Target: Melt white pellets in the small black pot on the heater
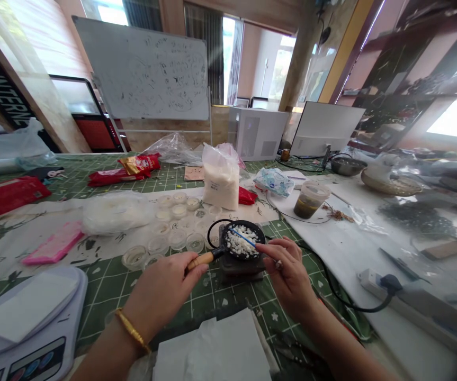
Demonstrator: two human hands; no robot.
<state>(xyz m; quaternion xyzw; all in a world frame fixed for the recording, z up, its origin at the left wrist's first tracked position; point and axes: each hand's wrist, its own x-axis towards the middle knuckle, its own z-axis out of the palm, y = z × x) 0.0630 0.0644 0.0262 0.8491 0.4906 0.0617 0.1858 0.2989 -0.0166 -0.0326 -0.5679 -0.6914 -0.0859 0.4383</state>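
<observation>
A small black frying pan (261,228) sits on a dark hot plate (242,269) at the middle of the table. White chunks (239,246), perhaps wax, cover its bottom. My left hand (172,280) is closed around the pan's wooden handle (205,260). In my right hand (286,264) is a thin blue stick (244,237), pinched between the fingers, its far end among the white chunks. Behind the pan stands a clear plastic bag of whitish grains (221,182). Several small clear cups (177,239) stand left of the pan.
A kitchen scale (78,296) lies front left, white paper (212,349) front middle. A plastic cup of dark liquid (311,200) stands back right. A black cable (331,286) runs to a power strip (387,286). Left lie a pink block (55,243) and red packets (9,194).
</observation>
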